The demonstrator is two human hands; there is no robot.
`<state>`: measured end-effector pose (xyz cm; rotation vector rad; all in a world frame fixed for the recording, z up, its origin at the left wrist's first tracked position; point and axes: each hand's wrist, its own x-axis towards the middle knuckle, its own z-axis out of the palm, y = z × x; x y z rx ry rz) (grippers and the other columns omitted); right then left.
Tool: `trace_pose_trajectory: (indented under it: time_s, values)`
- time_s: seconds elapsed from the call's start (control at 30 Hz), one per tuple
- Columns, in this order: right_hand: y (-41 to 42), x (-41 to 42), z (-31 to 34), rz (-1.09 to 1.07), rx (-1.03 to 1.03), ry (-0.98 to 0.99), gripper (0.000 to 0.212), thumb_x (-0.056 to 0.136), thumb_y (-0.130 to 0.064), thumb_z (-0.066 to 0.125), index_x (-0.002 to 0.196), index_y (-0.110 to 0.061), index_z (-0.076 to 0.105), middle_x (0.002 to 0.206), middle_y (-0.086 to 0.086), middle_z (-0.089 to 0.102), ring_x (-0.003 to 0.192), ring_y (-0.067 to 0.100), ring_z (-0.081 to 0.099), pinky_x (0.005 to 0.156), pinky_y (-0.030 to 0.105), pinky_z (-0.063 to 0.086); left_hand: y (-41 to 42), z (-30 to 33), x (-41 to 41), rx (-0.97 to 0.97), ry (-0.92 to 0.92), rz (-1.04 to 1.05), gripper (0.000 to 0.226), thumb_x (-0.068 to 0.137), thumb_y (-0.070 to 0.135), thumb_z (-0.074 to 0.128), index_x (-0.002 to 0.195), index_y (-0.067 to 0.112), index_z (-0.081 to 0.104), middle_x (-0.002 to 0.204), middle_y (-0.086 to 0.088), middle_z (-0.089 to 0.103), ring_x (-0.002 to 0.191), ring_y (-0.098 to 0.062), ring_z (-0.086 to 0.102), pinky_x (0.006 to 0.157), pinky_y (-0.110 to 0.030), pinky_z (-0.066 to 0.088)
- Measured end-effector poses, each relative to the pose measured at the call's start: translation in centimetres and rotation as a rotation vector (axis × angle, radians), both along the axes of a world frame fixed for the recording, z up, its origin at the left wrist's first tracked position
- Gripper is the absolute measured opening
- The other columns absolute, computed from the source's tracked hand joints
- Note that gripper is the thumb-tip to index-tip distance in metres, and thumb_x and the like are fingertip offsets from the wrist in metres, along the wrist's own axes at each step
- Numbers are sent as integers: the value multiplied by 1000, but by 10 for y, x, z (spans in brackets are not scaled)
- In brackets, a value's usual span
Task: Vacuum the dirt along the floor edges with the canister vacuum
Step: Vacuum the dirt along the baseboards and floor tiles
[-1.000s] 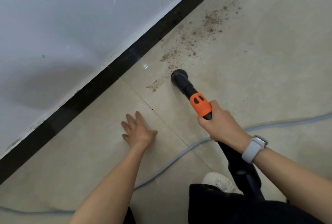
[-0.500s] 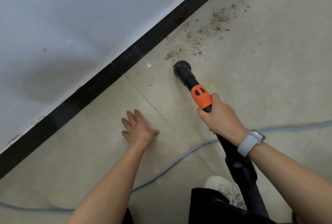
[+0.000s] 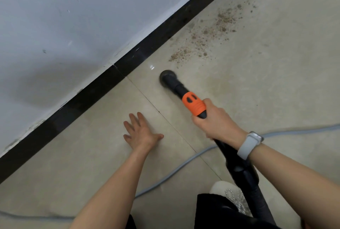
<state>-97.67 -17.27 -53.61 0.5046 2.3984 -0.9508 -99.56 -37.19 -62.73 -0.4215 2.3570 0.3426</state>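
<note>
Nearest the person, the black hose (image 3: 244, 171) runs back past a white shoe (image 3: 223, 189), and a grey cable (image 3: 176, 169) lies across the floor (image 3: 257, 100) behind both arms; a knee or foot shifting forward could snag that cable or tread on it, tugging the wand off line. The left hand (image 3: 141, 133) lies flat on the tile, fingers spread and straight, holding nothing, apparently taking body weight; on a glossy tile it could slide if the lean increases. The right hand (image 3: 215, 122), with a pale watch (image 3: 249, 145) at the wrist, is wrapped around the wand just behind its orange collar (image 3: 194, 104). The round brush nozzle (image 3: 168, 78) rests on the floor close to the black skirting (image 3: 147, 50), short of the dirt (image 3: 207, 39) scattered farther along the wall edge. Judging from this, 2 risks stand out: a fast push could flick loose grains outward before suction takes them, and a path held away from the skirting would leave crumbs in the joint. More dirt shows near the far corner of the view, so the reach will lengthen
</note>
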Motion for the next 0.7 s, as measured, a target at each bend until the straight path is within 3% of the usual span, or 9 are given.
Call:
trace_pose_trajectory:
  time_s: [0.17, 0.3, 0.43, 0.63, 0.7]
  values:
    - [35, -3, 9, -262, -35, 39, 23, 87, -25, 54, 100, -11, 41, 77, 17, 62, 52, 32, 63, 48, 34, 54, 7, 3, -5, -20, -28, 2, 113, 78, 35, 74, 150, 16, -11, 156, -6, -23, 144, -34, -16, 115, -53, 12]
    - [32, 20, 30, -126, -82, -23, 22, 86, -24, 57, 97, -12, 42, 63, 9, 58, 41, 22, 57, 43, 28, 49, 14, 11, -7, -22, -70, -11, 105, 83, 32, 70, 150, 14, -9, 157, -7, -21, 144, -35, -12, 115, -52, 15]
    - [31, 50, 36, -14, -113, -136, 23, 88, -26, 57, 99, -13, 42, 67, 8, 57, 40, 21, 54, 38, 26, 46, 25, 16, -3, 48, -88, -36, 97, 85, 29, 67, 151, 15, -3, 157, -5, -18, 145, -33, -11, 115, -52, 17]
    - [71, 84, 33, -440, -18, -87, 21, 87, -25, 56, 98, -14, 42, 71, 14, 60, 47, 30, 61, 48, 32, 51, 38, 18, 2, 110, -73, -176, 86, 86, 25, 63, 150, 18, 6, 158, -5, -15, 145, -31, -11, 113, -53, 21]
    - [69, 89, 35, -483, -50, -79, 21, 87, -24, 56, 98, -13, 42, 73, 15, 59, 48, 28, 60, 48, 33, 52, 41, 16, 2, 102, -71, -205, 83, 87, 24, 61, 150, 19, 8, 158, -5, -14, 144, -32, -10, 112, -53, 23]
